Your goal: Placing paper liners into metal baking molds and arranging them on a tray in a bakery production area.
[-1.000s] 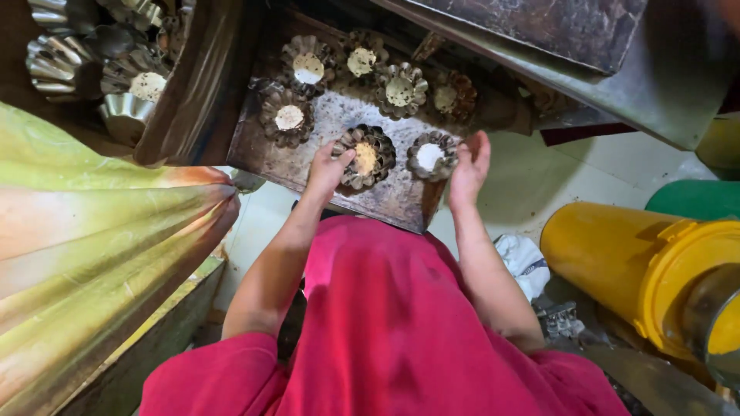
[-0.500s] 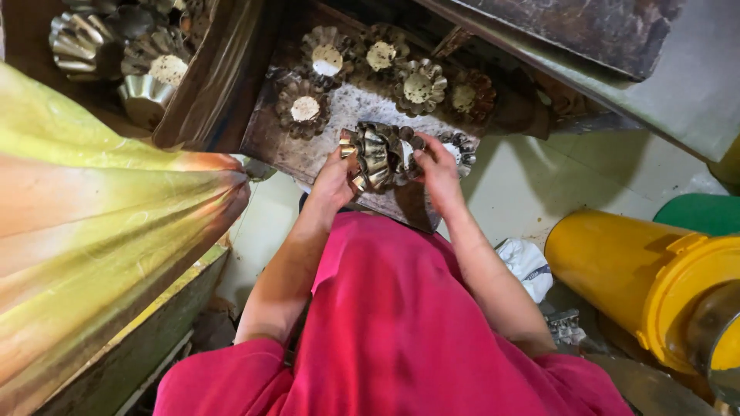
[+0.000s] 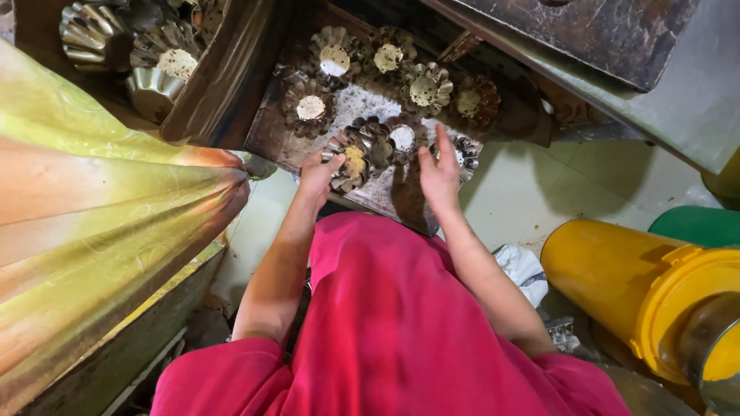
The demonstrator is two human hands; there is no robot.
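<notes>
Head view, looking down over a pink-red cloth lap (image 3: pixel 385 323).

Left hand (image 3: pixel 318 176): fingers curled onto the near rim of a fluted metal mould (image 3: pixel 348 159), tilted up on edge, a pale yellowish disc showing in its base. Grip is a pinch at the rim.

Right hand (image 3: pixel 438 176): open, fingers together and stretched far-ward, palm facing left. It stands just beside a second fluted mould (image 3: pixel 401 137) with a white disc in its base; cannot tell whether the fingers touch it. A third, shinier mould (image 3: pixel 466 152) peeks out right of that hand.

All these sit at the near edge of a dark, crusted metal tray (image 3: pixel 270 135), its surface mottled grey-white in the middle. Farther back on the tray, a loose row of scalloped moulds (image 3: pixel 425 88), tarnished brown, each with a pale round centre.

Far left: a stack of bright, clean fluted tins (image 3: pixel 92 31) in a dark wooden box.

Near left: glossy green-and-orange fabric (image 3: pixel 100 231), folded in soft pleats.

Right: a smooth yellow plastic drum (image 3: pixel 624 285) lying on its side, a green rim beyond it.
</notes>
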